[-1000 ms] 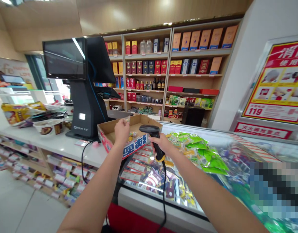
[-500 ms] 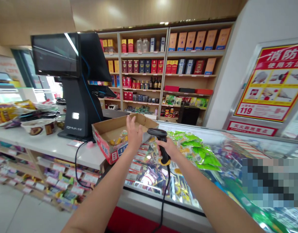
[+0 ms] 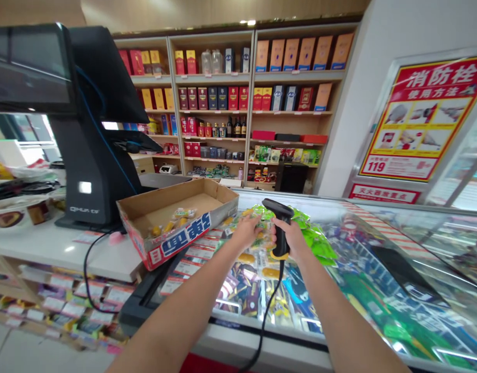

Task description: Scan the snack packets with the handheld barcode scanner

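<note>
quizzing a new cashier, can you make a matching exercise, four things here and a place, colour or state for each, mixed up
1 scanner
2 cardboard box
3 left hand
4 wall poster

A red and yellow, printed with 119
B at the clear packets
C open-topped, near the black terminal
D gripped in the right hand

Pairs: 1-D, 2-C, 3-B, 4-A

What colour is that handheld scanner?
The scanner is black, with yellow at its bottom end; best seen in the head view.
</note>
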### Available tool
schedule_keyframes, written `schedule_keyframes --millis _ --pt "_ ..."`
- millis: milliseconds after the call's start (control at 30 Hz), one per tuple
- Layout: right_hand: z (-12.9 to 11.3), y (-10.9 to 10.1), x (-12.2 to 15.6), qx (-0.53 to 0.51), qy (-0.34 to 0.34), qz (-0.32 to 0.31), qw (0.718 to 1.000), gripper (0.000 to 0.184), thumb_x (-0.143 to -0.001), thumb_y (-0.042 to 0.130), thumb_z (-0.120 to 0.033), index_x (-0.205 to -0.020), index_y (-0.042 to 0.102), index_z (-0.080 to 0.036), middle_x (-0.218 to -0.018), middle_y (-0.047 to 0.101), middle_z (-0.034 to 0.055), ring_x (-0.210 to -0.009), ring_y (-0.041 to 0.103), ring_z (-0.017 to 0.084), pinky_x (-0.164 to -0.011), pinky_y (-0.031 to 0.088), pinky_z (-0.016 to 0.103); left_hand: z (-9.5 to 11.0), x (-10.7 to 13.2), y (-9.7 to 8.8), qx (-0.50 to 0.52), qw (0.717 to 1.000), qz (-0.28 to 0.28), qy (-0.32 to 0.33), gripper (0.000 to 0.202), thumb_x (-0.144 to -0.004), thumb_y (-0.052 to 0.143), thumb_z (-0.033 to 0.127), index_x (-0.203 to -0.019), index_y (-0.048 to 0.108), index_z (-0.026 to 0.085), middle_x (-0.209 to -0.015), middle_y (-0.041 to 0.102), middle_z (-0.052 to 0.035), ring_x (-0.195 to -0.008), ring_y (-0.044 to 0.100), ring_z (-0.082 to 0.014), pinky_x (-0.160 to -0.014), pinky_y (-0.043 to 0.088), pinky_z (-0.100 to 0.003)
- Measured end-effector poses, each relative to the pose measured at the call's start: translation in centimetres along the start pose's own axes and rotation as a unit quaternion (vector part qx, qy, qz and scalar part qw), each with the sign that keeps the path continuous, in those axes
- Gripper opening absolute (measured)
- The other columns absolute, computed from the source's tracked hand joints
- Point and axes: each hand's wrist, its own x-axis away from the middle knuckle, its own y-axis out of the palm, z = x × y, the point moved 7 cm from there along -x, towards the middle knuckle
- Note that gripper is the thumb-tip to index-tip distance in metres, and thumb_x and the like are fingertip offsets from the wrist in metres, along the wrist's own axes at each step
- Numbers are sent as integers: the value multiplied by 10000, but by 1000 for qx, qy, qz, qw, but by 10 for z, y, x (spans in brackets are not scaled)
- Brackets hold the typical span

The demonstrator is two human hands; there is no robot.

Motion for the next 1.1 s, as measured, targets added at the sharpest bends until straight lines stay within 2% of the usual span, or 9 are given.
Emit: schedule_keyframes --millis 100,200,300,367,500,600,667,833,1100 --pt "0 1 0 -6 -6 7 1000 257 -651 729 -369 -680 561 -178 -490 554 -32 -362 484 108 -350 442 253 5 2 -6 -78 996 -32 24 411 -768 656 197 -1180 649 192 -1077 685 -145 -1190 511 -347 -1024 347 -533" --pt "0 2 0 -7 -12 16 1000 265 -649 730 -373 -661 549 -179 -491 545 -33 -364 482 105 -353 445 250 8 3 -11 -104 993 -46 44 312 -719 704 221 -1028 701 179 -992 671 -131 -1057 559 -318 -950 416 -454" --pt "-1 2 0 -3 -13 21 1000 271 -644 726 -379 -658 538 -183 -488 536 -35 -360 476 104 -351 443 248 -2 4 -16 -40 998 -36 21 187 -680 716 205 -863 690 177 -910 644 -89 -905 588 -246 -854 460 -356" --pt "-1 3 2 -4 -6 17 1000 257 -654 718 -374 -688 548 -185 -500 543 -35 -369 484 106 -355 449 248 -16 3 -23 47 998 11 -29 155 -669 703 185 -812 644 179 -839 626 -44 -816 586 -197 -801 463 -309" --pt "4 10 5 5 25 -28 999 254 -681 706 -385 -723 570 -175 -508 559 -29 -376 500 112 -359 450 248 -44 4 -39 276 947 112 -122 316 -644 712 219 -916 555 183 -772 621 11 -759 597 -151 -749 466 -261" --pt "9 18 9 44 34 -68 996 290 -667 726 -404 -739 582 -163 -497 564 -30 -363 505 116 -354 440 248 -45 5 -41 410 899 101 -118 553 -611 743 258 -1107 509 193 -802 651 12 -733 616 -141 -718 483 -246" --pt "11 22 10 65 33 -85 994 307 -657 735 -415 -739 582 -162 -499 568 -32 -358 508 115 -353 434 245 -43 6 -42 447 882 99 -112 617 -588 760 263 -1146 507 195 -803 655 13 -717 619 -134 -715 491 -241" --pt "13 27 14 72 31 -102 992 310 -670 724 -433 -683 576 -161 -490 561 -30 -350 495 107 -355 425 241 -40 7 -40 467 874 93 -100 590 -582 769 245 -1122 534 203 -786 651 23 -722 620 -125 -732 503 -239" --pt "14 27 14 72 40 -107 991 314 -659 726 -434 -630 567 -164 -470 551 -30 -341 491 108 -346 414 241 -39 4 -39 452 885 101 -46 543 -613 763 226 -1112 555 176 -979 669 -29 -887 620 -157 -799 497 -263"
